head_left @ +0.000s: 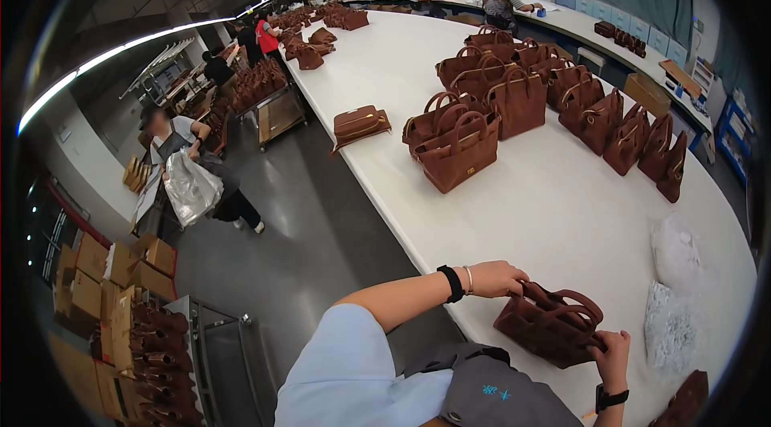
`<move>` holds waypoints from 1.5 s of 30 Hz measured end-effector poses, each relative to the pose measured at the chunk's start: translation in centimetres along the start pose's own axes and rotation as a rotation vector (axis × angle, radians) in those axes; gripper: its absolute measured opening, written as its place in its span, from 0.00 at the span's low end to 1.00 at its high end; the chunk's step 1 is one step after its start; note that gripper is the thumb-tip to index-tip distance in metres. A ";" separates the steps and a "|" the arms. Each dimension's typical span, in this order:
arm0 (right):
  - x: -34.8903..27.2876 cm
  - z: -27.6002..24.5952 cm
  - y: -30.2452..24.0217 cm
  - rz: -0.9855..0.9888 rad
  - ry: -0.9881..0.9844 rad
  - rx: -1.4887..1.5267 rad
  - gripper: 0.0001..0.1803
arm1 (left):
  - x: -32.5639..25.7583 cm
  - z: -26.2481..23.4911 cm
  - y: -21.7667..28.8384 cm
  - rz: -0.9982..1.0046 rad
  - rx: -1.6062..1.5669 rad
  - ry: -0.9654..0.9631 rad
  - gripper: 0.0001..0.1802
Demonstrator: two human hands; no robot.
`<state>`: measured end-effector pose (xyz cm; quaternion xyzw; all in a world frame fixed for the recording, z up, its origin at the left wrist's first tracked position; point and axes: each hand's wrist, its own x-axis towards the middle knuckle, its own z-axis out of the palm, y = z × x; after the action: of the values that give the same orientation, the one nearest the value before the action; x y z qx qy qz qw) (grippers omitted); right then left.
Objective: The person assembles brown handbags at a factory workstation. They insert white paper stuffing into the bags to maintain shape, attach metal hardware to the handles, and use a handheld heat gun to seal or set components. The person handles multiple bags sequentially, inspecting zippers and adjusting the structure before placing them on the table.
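Observation:
A brown leather handbag (540, 329) with two looped handles sits on the white table close in front of me. My left hand (496, 278) is closed on its upper left end, with a black band and a pale bangle on that wrist. At the bag's right end my right hand (613, 352) grips the edge, a dark watch on its wrist. The bag's inside is mostly hidden by the handles. Farther up the table stands a similar brown handbag (462, 155), upright with its handles raised.
Several brown handbags (518, 102) stand in rows across the white table (385, 210). A brown bag (359, 125) lies by the left edge. Clear plastic bags (673, 326) lie at right. A person with plastic sheeting (193, 190) stands left; cardboard boxes (86, 286) and a trolley (221, 322) are below.

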<state>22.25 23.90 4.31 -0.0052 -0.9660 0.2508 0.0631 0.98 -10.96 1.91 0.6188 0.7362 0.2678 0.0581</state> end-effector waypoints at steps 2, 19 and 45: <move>0.0 0.0 0.2 0.002 0.000 -0.012 0.16 | 0.2 -0.6 -0.2 0.063 -0.003 0.027 0.10; -0.9 -0.8 -1.1 -0.102 0.035 -0.106 0.14 | 1.0 -5.1 4.3 -0.028 0.456 -0.313 0.10; -5.3 -4.1 0.6 -0.108 0.098 -0.057 0.21 | 3.2 -3.6 5.0 -0.146 0.195 -0.163 0.14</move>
<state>27.97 26.21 6.94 0.0329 -0.9673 0.2187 0.1238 3.22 -8.67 8.05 0.5860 0.7946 0.1391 0.0765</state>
